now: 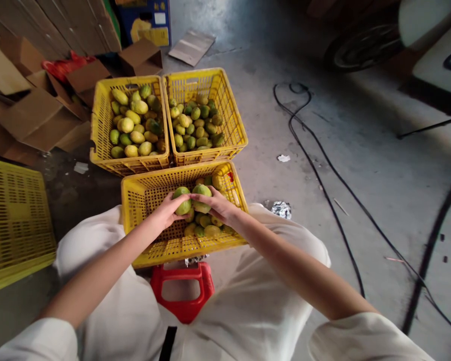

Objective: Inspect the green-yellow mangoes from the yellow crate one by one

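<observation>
My left hand (pixel 167 209) is closed round a round green fruit (pixel 182 204) above the near yellow crate (pixel 146 200). My right hand (pixel 221 204) grips a second, lighter green fruit (pixel 202 191) right beside it, and the fingertips of both hands almost meet. Beneath them, several yellow and green fruits (pixel 212 231) lie in the right part of this crate. Its left part shows the bare slatted bottom. The exact kind of fruit cannot be told.
Two yellow crates, left (pixel 97 125) and right (pixel 233 120), hold more fruit beyond. A red plastic stool (pixel 186 313) is below me. Cardboard boxes (pixel 41 118) and a yellow crate (pixel 15 220) are at left; a black cable (pixel 323 193) lies on the floor at right.
</observation>
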`<state>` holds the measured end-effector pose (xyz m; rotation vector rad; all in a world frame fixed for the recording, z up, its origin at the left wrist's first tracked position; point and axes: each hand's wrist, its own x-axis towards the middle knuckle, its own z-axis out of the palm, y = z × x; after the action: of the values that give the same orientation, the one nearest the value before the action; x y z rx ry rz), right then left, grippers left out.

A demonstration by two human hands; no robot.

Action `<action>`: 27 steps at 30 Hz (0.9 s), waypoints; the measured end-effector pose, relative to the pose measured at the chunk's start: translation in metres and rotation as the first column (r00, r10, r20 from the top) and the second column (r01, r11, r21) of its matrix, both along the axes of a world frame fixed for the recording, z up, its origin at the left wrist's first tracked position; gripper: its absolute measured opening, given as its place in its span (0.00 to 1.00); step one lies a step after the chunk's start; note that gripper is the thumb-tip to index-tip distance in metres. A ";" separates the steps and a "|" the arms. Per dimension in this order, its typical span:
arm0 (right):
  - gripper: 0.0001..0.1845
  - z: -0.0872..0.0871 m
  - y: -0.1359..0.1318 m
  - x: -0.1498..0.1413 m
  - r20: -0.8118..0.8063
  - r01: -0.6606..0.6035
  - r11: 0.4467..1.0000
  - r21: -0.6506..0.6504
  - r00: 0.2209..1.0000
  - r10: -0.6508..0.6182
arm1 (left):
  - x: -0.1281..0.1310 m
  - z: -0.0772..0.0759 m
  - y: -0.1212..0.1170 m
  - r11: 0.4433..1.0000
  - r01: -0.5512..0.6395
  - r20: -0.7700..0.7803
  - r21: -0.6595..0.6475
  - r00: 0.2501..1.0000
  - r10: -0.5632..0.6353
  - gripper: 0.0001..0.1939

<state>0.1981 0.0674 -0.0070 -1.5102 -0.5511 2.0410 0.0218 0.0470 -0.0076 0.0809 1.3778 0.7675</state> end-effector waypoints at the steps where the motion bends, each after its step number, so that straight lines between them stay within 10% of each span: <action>1: 0.35 0.001 0.000 -0.001 0.015 0.019 0.999 -0.028 1.000 -0.019 | 0.001 0.000 -0.001 1.000 0.008 -0.025 -0.009 1.000 -0.008 0.15; 15: 0.30 -0.009 0.002 0.001 0.027 0.007 0.999 -0.042 1.000 -0.006 | 0.009 0.017 0.004 0.992 0.050 -0.103 -0.119 0.993 -0.063 0.06; 27: 0.29 -0.004 0.000 0.000 -0.053 -0.022 1.000 0.022 0.998 0.023 | 0.004 -0.002 0.000 0.996 0.077 -0.130 -0.041 0.988 -0.082 0.13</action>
<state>0.1981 0.0672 -0.0111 -1.4392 -0.5700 2.0791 0.0257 0.0466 -0.0092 0.1597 1.5038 0.6800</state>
